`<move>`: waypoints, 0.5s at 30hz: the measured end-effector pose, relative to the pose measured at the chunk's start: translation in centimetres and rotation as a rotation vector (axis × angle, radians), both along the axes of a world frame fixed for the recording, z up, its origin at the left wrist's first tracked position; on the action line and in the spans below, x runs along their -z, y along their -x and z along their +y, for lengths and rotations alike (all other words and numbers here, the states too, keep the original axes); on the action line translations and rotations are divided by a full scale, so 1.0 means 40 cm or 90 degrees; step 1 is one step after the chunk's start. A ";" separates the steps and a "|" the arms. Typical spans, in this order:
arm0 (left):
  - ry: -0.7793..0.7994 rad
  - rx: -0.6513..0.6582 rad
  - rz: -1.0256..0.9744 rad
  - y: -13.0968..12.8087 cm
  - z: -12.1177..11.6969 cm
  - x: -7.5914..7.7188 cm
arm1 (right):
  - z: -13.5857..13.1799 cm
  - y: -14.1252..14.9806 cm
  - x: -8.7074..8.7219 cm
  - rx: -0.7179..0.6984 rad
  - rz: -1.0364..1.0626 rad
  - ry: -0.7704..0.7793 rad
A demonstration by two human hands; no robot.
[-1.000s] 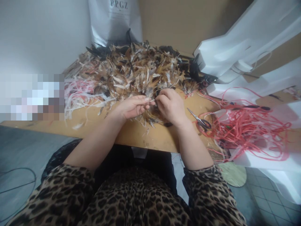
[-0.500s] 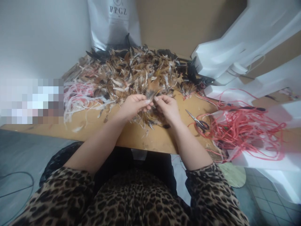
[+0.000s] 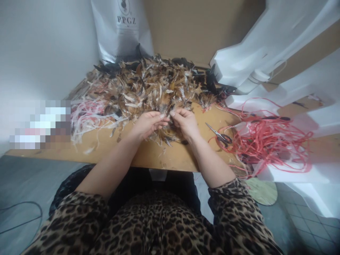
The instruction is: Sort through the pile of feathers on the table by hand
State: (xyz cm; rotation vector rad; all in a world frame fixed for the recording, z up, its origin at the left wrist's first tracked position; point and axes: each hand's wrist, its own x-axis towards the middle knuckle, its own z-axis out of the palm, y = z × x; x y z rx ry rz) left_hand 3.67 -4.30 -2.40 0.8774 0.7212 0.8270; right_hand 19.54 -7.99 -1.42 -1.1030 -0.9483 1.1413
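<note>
Pinched between the thumb and fingers of my left hand (image 3: 149,124) is a brown and grey feather (image 3: 164,102), its tip pointing away from me. Just to the right, my right hand (image 3: 185,122) has thumb and forefinger pressed together close to the feather's base; what they hold is too small to make out. Both hands hover over the near edge of a big pile of brown, white and black feathers (image 3: 132,83). More loose feathers (image 3: 168,135) lie on the table below, partly hidden by the hands.
Scissors (image 3: 221,136) lie right of my right arm on the wooden table (image 3: 154,156). Beyond them is a tangle of red strips (image 3: 271,141). White and pink strips (image 3: 89,113) lie at left. A silvery bag (image 3: 124,39) stands behind the pile; white foam pieces (image 3: 239,63) sit at right.
My fingertips have drawn slightly apart, with the feather staying in my left hand. The whole view has shifted a little.
</note>
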 end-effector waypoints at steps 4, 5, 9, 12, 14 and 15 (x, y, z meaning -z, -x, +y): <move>-0.014 0.012 0.008 -0.001 -0.005 -0.004 | 0.003 0.007 0.007 0.004 -0.023 -0.019; -0.015 0.014 0.014 -0.001 -0.006 -0.005 | 0.003 0.008 0.008 0.006 -0.025 -0.020; -0.024 0.024 0.031 -0.004 -0.007 -0.001 | 0.004 0.011 0.007 0.011 -0.034 -0.006; -0.045 0.029 0.039 -0.005 -0.006 0.003 | 0.006 0.015 0.010 0.007 -0.035 0.000; -0.060 0.027 0.051 -0.006 -0.007 0.004 | 0.008 0.017 0.016 -0.003 -0.032 -0.008; -0.065 0.024 0.062 -0.006 -0.007 0.004 | 0.009 0.017 0.019 -0.006 -0.032 -0.012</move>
